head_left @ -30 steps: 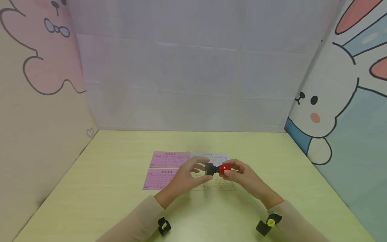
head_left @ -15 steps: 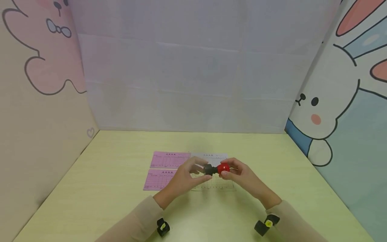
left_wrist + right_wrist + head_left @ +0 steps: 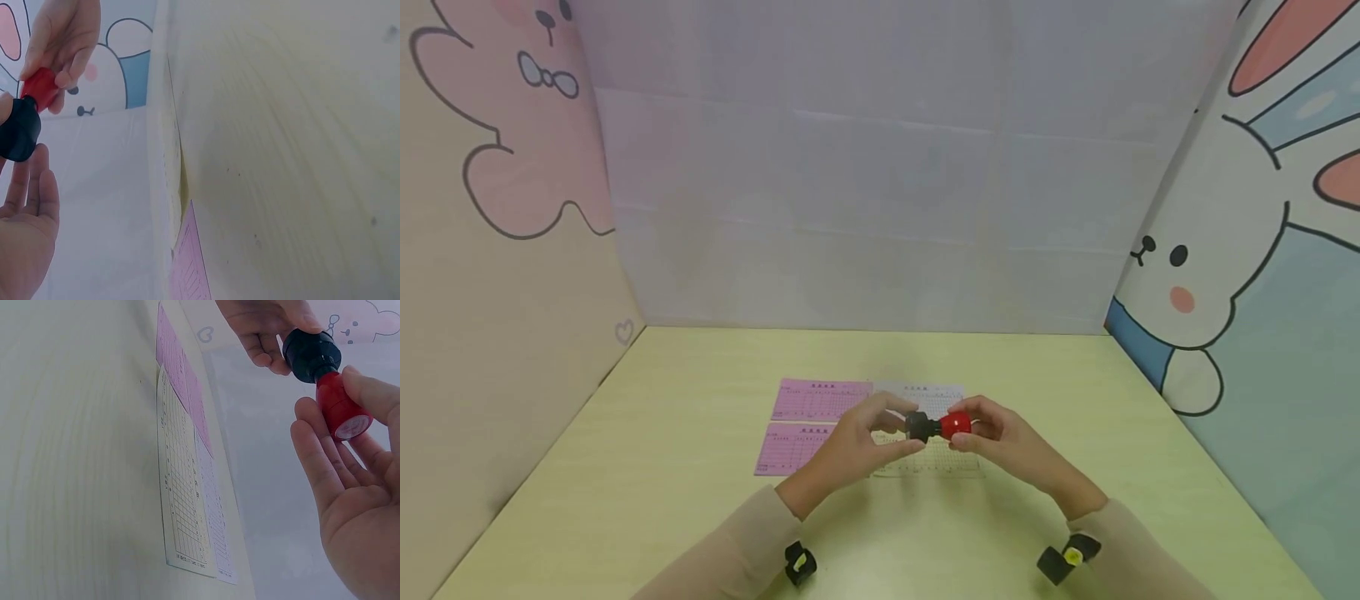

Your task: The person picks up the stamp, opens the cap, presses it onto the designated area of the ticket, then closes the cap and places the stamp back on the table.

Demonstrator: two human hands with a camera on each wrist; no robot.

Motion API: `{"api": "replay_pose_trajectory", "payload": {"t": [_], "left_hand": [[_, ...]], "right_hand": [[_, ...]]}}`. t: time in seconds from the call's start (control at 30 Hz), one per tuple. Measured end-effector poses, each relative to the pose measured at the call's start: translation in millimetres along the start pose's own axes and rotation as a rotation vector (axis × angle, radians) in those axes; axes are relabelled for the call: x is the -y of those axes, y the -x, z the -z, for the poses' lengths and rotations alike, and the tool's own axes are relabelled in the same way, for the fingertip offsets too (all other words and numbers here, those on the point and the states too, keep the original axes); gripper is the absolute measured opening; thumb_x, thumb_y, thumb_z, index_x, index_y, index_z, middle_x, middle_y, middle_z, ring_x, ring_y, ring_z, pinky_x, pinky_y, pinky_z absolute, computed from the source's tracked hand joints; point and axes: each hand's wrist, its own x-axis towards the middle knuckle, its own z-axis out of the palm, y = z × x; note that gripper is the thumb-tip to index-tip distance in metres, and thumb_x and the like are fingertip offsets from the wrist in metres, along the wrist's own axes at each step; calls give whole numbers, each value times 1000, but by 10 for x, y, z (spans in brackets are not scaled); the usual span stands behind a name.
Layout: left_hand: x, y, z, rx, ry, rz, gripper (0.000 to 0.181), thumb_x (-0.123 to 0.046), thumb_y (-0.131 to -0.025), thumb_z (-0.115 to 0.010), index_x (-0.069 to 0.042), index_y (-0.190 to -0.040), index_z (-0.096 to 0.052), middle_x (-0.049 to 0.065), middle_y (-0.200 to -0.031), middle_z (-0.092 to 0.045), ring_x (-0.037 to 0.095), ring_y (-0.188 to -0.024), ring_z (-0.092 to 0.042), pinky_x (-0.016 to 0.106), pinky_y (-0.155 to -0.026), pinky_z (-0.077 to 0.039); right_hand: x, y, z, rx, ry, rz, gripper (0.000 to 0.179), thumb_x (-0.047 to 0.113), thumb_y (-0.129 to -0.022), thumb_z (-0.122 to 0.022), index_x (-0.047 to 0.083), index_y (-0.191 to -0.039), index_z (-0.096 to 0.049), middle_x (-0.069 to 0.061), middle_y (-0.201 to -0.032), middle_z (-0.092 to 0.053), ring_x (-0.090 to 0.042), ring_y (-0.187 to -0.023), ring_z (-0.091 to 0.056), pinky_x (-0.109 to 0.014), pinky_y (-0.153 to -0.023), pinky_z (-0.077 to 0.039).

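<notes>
Pinching the stamp point(image 3: 935, 427) above the pale slips point(image 3: 925, 463), by its black end point(image 3: 916, 426) toward 9 o'clock with the left hand point(image 3: 857, 442) and its red end point(image 3: 956, 425) toward 3 o'clock with the right hand point(image 3: 1018, 447), might drop it through an off-axis twist or slack hold.

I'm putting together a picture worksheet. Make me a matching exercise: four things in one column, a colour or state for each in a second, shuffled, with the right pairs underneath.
Things:
1. The left hand
2. The right hand
3. The near-left sheet on the table, head view
4. The near-right sheet, head view

Colours and states:
A. Is pale yellow
B. Holds the red end of the object
C. Is pink
D. Holds the black end of the object

Pairs: 1-D, 2-B, 3-C, 4-A
</notes>
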Motion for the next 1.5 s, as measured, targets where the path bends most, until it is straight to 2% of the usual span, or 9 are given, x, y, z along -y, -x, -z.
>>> {"api": "replay_pose_trajectory", "payload": {"t": [0.23,0.3,0.4,0.53,0.7,0.97,1.2,1.33,1.5], "left_hand": [[-9,14,15,13,5,17,43,-25,-86,-81,-21,-125,-63,-8,-118,-66,12,-99,-68,49,-93,-54],[-6,21,41,15,9,39,42,-28,-88,-80,-22,-126,-63,-8,-120,-66,12,-101,-68,48,-93,-54],[12,50,133,-18,16,85,40,-28,-89,-79,-22,-125,-63,-3,-120,-66,14,-103,-68,47,-92,-54],[38,115,323,-95,40,146,38,-20,-88,-80,-20,-122,-64,4,-118,-65,19,-105,-66,40,-92,-55],[43,140,450,-119,70,154,40,-18,-88,-80,-14,-124,-63,7,-116,-63,22,-104,-65,39,-93,-54],[39,127,363,-94,88,164,43,-22,-87,-81,-15,-125,-63,1,-118,-64,21,-104,-66,32,-90,-55],[46,136,311,-99,45,154,46,-24,-84,-83,-18,-126,-64,-4,-116,-64,18,-102,-65,33,-90,-55],[44,134,304,-96,51,163,45,-24,-83,-84,-21,-124,-64,-4,-116,-65,16,-102,-66,33,-92,-54],[46,130,295,-95,63,167,45,-20,-83,-84,-23,-123,-64,-4,-115,-65,15,-103,-66,35,-94,-54]], "right_hand": [[27,22,-3,16,14,10,35,16,-98,-66,3,-129,-54,-18,-116,-65,-40,-101,-65,-37,-89,-57],[31,24,14,15,25,6,37,18,-99,-66,4,-130,-54,-18,-117,-65,-40,-102,-66,-35,-90,-56],[22,53,80,-14,18,-17,39,20,-99,-65,3,-132,-53,-20,-122,-62,-34,-106,-67,-32,-92,-55],[1,145,207,-69,4,-49,39,18,-100,-64,1,-133,-51,-21,-125,-60,-29,-108,-68,-29,-94,-53],[10,185,269,-75,-3,-51,41,17,-100,-64,0,-134,-50,-22,-125,-60,-33,-110,-67,-27,-94,-52],[31,126,203,-103,-12,-57,43,19,-98,-67,0,-133,-51,-20,-124,-61,-29,-108,-66,-28,-92,-54],[11,140,206,-137,-3,-69,43,19,-97,-68,3,-133,-53,-18,-121,-63,-29,-107,-66,-26,-92,-53],[11,162,214,-137,3,-84,44,21,-98,-68,3,-135,-52,-18,-122,-63,-26,-107,-66,-26,-93,-52],[14,167,219,-134,5,-91,43,22,-98,-67,3,-134,-52,-17,-121,-63,-30,-108,-65,-27,-94,-52]]}}
